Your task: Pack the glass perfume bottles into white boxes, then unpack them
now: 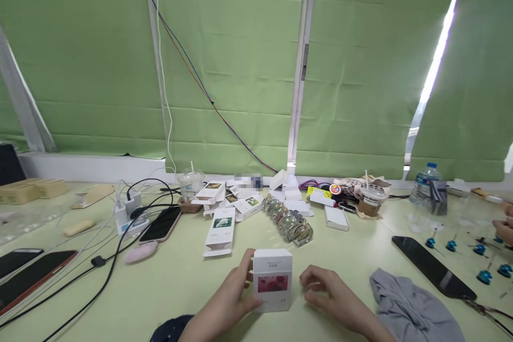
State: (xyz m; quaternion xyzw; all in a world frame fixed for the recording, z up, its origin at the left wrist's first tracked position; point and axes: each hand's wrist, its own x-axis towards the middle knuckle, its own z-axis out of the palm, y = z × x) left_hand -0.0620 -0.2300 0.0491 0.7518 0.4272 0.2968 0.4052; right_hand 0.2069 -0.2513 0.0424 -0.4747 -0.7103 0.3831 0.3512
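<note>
A small white box (273,299) with a pink-red flower picture stands upright at the front middle of the table. My left hand (239,295) grips it by its left side, thumb on the front face and fingers behind, partly hidden. Just right of the box, my right hand (326,295) hovers apart from it with curled fingers and holds nothing that I can see. Beyond the hands lie a white flower-picture box (220,231) with its end flap out and a row of clear-wrapped packets (286,219).
More white boxes (248,203) are heaped at the back. Phones (160,224) and cables lie left. To the right are a grey cloth (412,307), a black phone (433,267), a drink cup (371,200) and blue parts (451,246). Another person's hand (504,231) shows at the right edge.
</note>
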